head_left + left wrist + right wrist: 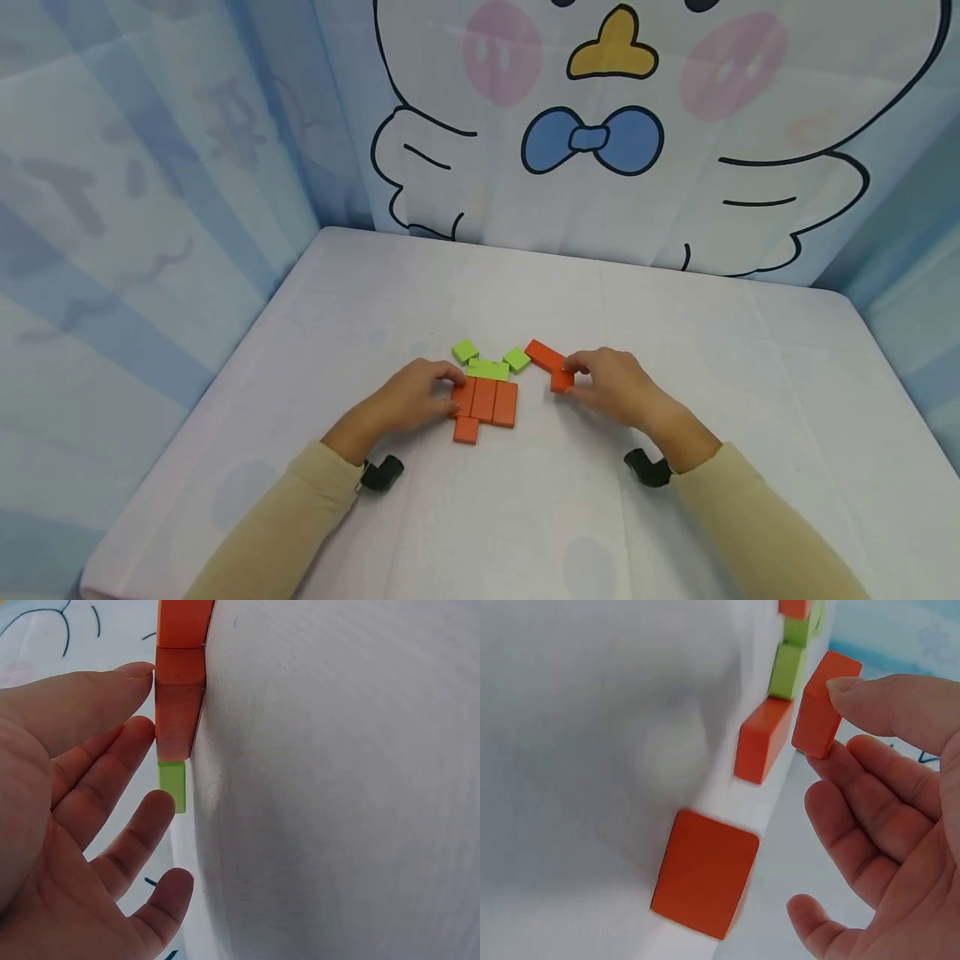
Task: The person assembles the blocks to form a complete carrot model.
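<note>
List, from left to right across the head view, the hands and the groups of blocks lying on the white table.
Person's left hand → cluster of orange rectangular wooden blocks topped by flat green wooden blocks → separate long orange wooden block → small orange wooden block at the fingers of the right hand → person's right hand.

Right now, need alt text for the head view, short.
Two hands work on a white table: the left hand touches a flat cluster of orange blocks topped with green blocks, and the right hand pinches an orange block. A cartoon bird cloth hangs behind.
</note>
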Available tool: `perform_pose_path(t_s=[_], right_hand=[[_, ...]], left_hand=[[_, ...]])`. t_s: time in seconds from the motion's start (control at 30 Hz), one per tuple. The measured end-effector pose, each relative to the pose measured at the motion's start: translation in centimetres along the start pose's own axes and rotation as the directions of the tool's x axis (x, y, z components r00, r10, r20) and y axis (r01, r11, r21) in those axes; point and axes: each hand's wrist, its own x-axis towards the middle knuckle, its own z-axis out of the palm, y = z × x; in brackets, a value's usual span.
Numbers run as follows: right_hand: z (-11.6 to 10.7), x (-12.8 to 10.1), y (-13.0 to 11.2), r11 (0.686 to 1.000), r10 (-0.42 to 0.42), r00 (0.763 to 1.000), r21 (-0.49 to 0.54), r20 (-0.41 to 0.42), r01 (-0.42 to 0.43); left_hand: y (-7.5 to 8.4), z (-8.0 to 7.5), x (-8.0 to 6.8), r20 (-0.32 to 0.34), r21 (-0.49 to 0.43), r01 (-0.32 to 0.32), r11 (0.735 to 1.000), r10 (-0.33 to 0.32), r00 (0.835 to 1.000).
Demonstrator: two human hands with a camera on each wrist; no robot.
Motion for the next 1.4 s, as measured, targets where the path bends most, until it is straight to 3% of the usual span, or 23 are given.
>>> perform_pose_path(t_s=[0.33, 0.53, 0.87, 1.0, 1.4], right_hand=[[1.9, -1.1, -3.1, 0.983, -0.177, 0.984, -0.056, -0.036, 0.174], [3.0, -1.4, -4.9, 0.969, -0.228, 0.974, -0.098, 0.005, 0.228], [4.5, -1.0, -6.4, 0.938, -0.317, 0.949, -0.148, -0.005, 0.312], [4.9, -1.0, -6.8, 0.932, -0.339, 0.941, -0.144, -0.013, 0.333], [5.5, -1.2, -7.3, 0.940, -0.319, 0.948, -0.131, -0.009, 0.315]], left_hand=[[-0.1, 0.0, 0.0, 0.000, -0.012, -0.007, 1.000, 0.007, 1.000], [0.0, -0.1, -0.1, 0.000, -0.004, -0.008, 1.000, 0.008, 1.000], [-0.1, 0.0, 0.0, 0.001, 0.003, -0.017, 1.000, 0.017, 1.000], [-0.2, 0.0, 0.1, 0.002, 0.002, -0.027, 1.000, 0.027, 1.000], [-0.2, 0.0, 0.1, 0.005, 0.003, -0.024, 1.000, 0.024, 1.000]])
